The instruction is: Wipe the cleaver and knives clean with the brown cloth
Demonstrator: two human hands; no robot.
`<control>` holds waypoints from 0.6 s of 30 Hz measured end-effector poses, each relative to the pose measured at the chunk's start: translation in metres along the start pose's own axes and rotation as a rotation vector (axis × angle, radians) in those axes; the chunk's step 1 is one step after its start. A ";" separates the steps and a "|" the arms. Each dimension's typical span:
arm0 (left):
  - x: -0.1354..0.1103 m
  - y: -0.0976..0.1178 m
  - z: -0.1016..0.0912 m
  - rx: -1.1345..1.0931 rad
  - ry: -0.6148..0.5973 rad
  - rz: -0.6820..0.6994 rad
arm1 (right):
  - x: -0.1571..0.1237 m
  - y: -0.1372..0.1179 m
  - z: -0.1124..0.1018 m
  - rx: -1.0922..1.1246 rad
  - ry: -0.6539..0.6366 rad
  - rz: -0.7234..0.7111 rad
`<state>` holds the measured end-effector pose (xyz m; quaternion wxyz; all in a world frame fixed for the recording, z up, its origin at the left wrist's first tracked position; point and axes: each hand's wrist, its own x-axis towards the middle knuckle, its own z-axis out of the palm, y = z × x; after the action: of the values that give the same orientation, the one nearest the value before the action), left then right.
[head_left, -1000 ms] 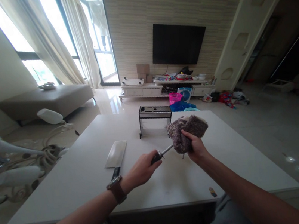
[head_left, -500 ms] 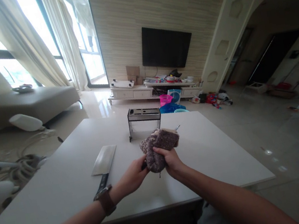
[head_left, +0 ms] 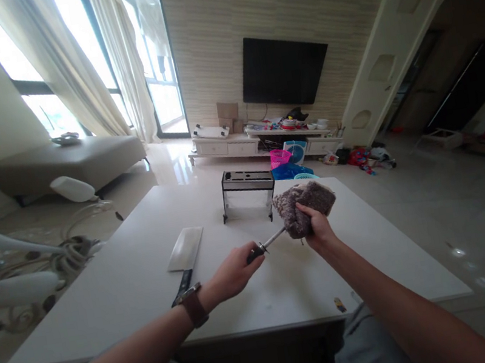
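Observation:
My left hand (head_left: 235,273) is closed round the dark handle of a thin steel rod (head_left: 274,239), which points up and to the right. My right hand (head_left: 316,226) grips a brown fuzzy cloth (head_left: 304,205) bunched round the far end of that rod, so the rod's tip is hidden. Both hands hover above the white table (head_left: 125,286). A cleaver (head_left: 184,253) with a broad blade and dark handle lies flat on the table to the left of my left hand.
A black metal knife rack (head_left: 246,188) stands at the table's far edge. Beyond it are a TV unit (head_left: 259,142) with clutter, a wall TV (head_left: 284,69), a grey couch (head_left: 65,163) and a white chandelier (head_left: 12,267) at left.
Half a second ago both hands were together with the cloth near the handle. Now the cloth has slid out along the rod, away from my left hand, baring the steel shaft.

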<state>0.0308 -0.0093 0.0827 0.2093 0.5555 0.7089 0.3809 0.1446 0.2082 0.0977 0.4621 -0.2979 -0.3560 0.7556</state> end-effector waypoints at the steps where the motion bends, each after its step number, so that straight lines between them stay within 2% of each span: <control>1: -0.001 -0.001 -0.001 0.012 0.003 0.000 | 0.000 0.001 -0.002 -0.013 0.000 0.001; 5: -0.002 -0.008 -0.006 0.055 0.041 0.002 | -0.012 0.016 -0.004 -0.057 -0.011 0.054; 9: 0.000 -0.013 -0.006 0.056 0.103 0.009 | -0.041 0.038 0.005 -0.085 -0.096 0.120; 13: 0.002 -0.016 -0.001 -0.082 0.118 0.080 | -0.071 0.060 0.013 -0.114 -0.223 0.138; 18: 0.000 -0.020 0.002 -0.198 0.075 0.065 | -0.079 0.070 0.013 -0.137 -0.208 0.131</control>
<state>0.0193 -0.0102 0.0663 0.2237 0.5402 0.6568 0.4762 0.1316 0.1106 0.0572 0.3511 -0.2714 -0.4327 0.7848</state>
